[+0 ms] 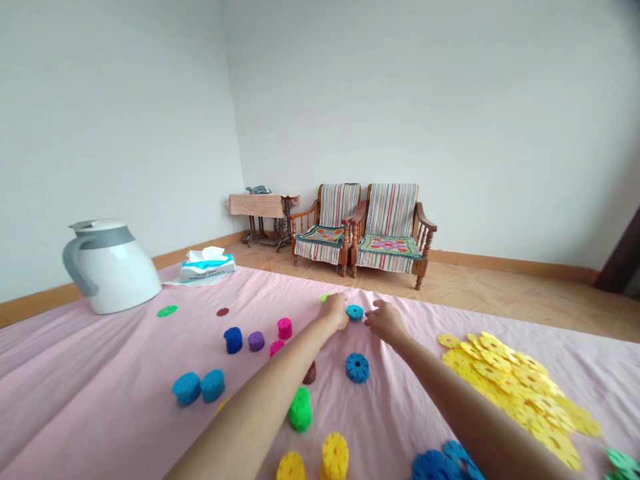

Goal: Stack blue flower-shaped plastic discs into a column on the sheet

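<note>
My left hand and my right hand reach out over a pink bedsheet, with a small teal plastic disc between them. Neither hand visibly grips it. A green piece shows just past my left fingers, which hide part of it. Nearer me, a blue toothed disc lies below the hands. Left of my arm stand a blue stack, a purple piece and a magenta stack. A green stack stands under my left forearm.
A large pile of yellow discs covers the sheet on the right, with blue discs at the near edge. A white kettle and tissue packet stand at the far left. Two wooden armchairs stand beyond the sheet.
</note>
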{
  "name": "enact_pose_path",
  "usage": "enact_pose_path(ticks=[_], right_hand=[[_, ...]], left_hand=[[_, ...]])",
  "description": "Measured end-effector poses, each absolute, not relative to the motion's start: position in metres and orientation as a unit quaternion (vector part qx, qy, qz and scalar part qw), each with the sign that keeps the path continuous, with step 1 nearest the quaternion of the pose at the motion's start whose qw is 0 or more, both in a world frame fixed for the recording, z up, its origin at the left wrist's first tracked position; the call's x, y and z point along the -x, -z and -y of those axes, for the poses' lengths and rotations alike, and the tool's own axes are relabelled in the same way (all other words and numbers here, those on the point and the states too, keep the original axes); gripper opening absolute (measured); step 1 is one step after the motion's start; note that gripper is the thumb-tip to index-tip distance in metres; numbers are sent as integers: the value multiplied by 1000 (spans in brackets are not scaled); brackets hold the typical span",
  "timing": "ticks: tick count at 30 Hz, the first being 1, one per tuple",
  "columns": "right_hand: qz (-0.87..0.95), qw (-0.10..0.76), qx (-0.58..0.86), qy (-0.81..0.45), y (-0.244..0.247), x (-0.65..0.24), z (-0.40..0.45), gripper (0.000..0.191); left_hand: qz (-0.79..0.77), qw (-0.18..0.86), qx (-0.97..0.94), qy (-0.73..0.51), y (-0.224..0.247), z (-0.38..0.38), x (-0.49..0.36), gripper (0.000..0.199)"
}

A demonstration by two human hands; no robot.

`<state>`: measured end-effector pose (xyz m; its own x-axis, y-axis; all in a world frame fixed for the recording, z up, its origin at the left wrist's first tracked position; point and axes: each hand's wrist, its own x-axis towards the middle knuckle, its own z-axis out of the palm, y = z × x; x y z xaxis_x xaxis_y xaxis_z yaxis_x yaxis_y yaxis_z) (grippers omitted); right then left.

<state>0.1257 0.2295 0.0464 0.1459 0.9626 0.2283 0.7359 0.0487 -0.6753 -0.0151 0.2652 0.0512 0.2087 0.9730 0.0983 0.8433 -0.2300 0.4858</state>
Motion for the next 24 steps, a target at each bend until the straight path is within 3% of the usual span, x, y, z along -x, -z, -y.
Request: enact_pose_path(ticks=[17,24], right_hand=[[666,315,655,-167,-45,-120,-213,53],[678,324,636,-175,-71,-161,-162,34]], left_hand=[[-583,112,-790,-151,-70,-250,10,20],[-531,86,-802,-258,-119,-201,28,34]])
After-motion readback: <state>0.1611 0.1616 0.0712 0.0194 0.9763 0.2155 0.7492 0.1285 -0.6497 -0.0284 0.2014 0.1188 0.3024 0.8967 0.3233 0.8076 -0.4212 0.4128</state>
